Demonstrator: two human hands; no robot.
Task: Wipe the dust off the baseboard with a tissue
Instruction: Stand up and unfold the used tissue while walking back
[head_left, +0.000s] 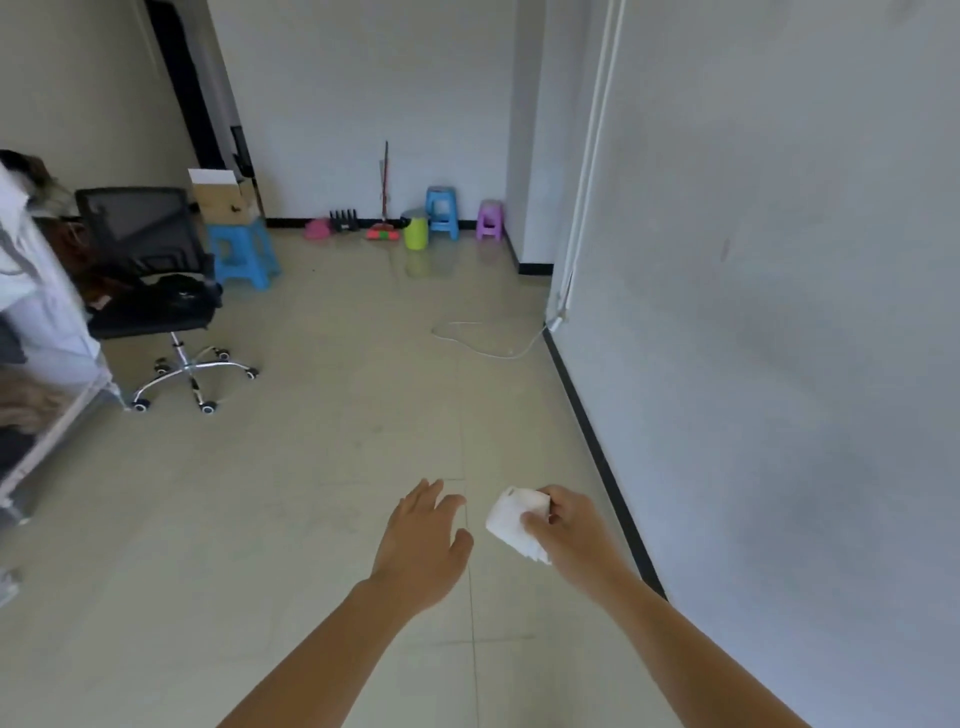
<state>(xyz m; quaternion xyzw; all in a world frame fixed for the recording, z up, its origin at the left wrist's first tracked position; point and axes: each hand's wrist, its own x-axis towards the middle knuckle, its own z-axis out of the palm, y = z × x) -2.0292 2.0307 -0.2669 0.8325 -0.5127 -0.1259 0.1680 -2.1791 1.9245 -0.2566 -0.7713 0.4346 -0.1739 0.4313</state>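
Glossy beige tiled floor (337, 467) beneath the fingers (432, 492). Close to their right, a grey-white wall (779, 312). Far to their left, a black office chair (150, 260) on castors beside a blue stool (241, 257). Well ahead, along the far wall (363, 104): broom (384, 208), green bin (415, 232), second blue stool (442, 213), purple stool (490, 221). White cable (488, 345) looped on the floor between.

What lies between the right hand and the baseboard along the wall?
Nothing but a strip of bare floor. The head view shows the right hand gripping the tissue, clear of the baseboard.
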